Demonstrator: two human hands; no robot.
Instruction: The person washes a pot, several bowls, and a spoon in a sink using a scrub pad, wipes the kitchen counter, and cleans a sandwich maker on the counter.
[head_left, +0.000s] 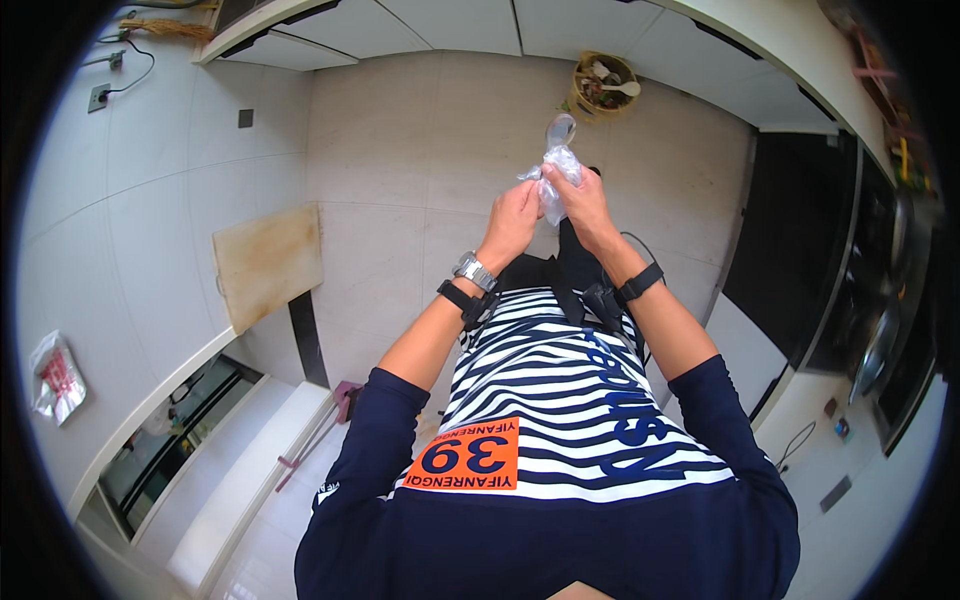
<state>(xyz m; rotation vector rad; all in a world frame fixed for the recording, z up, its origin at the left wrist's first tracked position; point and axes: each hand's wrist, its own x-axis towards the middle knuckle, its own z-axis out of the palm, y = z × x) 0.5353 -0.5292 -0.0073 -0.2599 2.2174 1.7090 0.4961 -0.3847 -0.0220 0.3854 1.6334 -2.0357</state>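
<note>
Both hands are in front of my waist, gripping a crinkled clear plastic bag between them. My left hand pinches its near left side with fingertips and thumb. Higher on the right side, my right hand has its thumb pressed over the plastic. Past the bag's far end shows a rounded, shiny, pale item; whether it is inside the bag or apart from it, I cannot tell. The fingers hide the lower folds of the plastic.
A yellow waste bin with scraps and a white spoon stands by the white cabinets. To the left are a stained board and a foil-like packet. A dark-fronted appliance is at right.
</note>
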